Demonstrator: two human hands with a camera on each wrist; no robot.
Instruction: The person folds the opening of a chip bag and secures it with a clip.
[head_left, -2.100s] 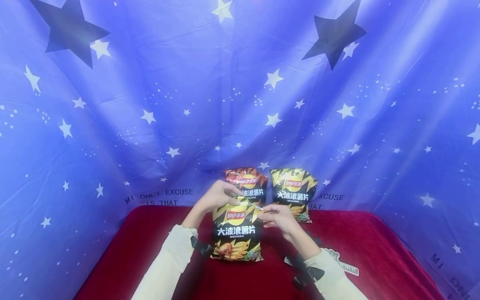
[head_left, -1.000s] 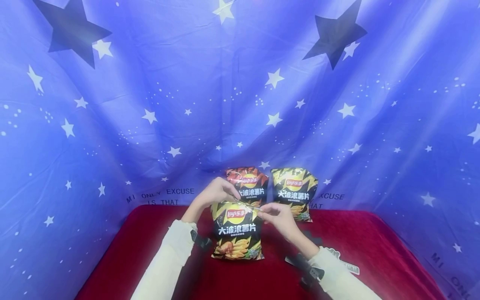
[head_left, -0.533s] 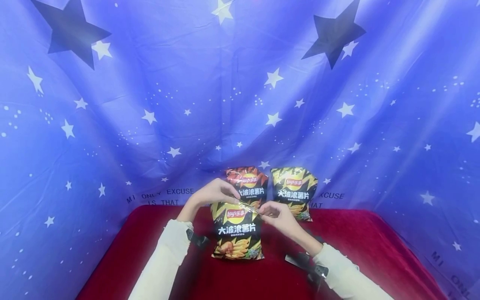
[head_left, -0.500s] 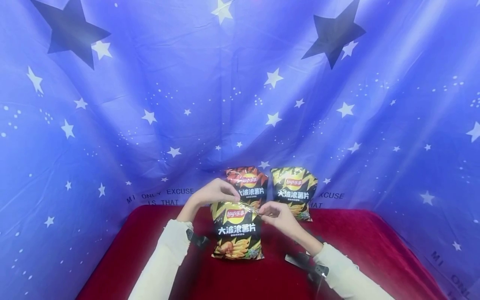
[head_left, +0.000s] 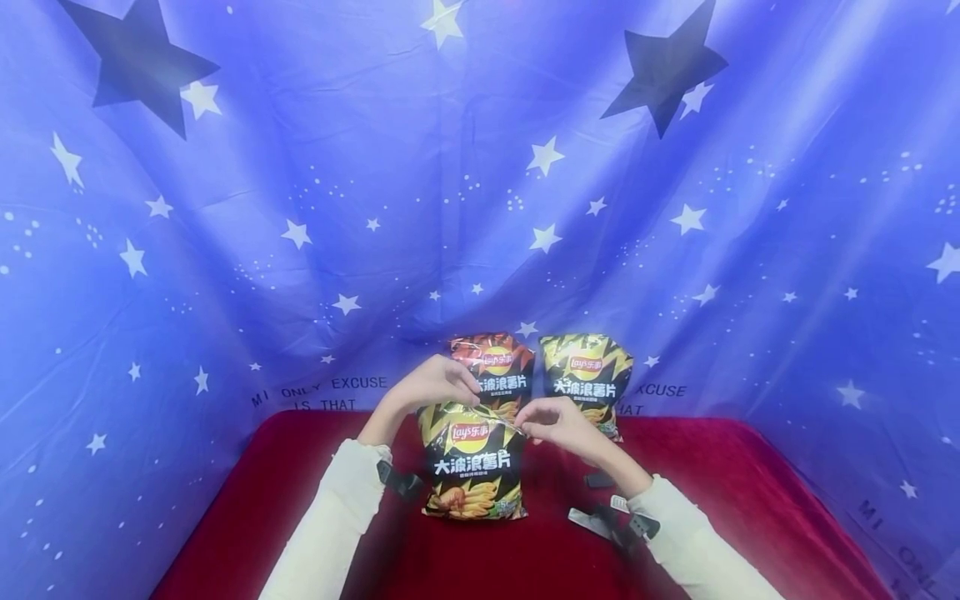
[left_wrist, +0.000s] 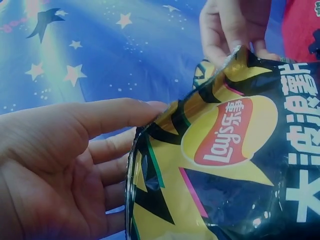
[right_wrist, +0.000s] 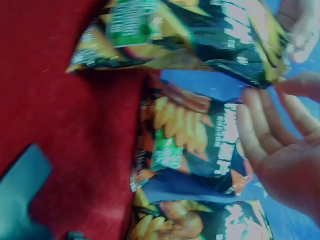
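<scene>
A yellow-and-black bag of potato chips (head_left: pixel 471 492) stands upright on the red cloth, its front facing me. My left hand (head_left: pixel 433 387) pinches its top edge at the left; in the left wrist view the left thumb (left_wrist: pixel 135 111) lies over the front of the seam, with the fingers behind. At the top right corner, my right hand (head_left: pixel 558 423) pinches the bag between thumb and index finger, as the right wrist view shows. The other right fingers (right_wrist: pixel 260 125) spread loosely below. Whether the seam is parted cannot be seen.
Behind stand a red-and-black chip bag (head_left: pixel 491 350), partly covered by the left hand and front bag, and another yellow chip bag (head_left: pixel 588 379). A small dark piece (head_left: pixel 598 481) and a grey strip (head_left: pixel 588 522) lie by the right wrist. A blue star-patterned curtain (head_left: pixel 390 167) hangs behind.
The right hand has risen slightly, its forearm shifting right over the white cut-out card. The front bag's upper part bulges a little more and its top edge has changed shape. Both hands keep their pinch.
</scene>
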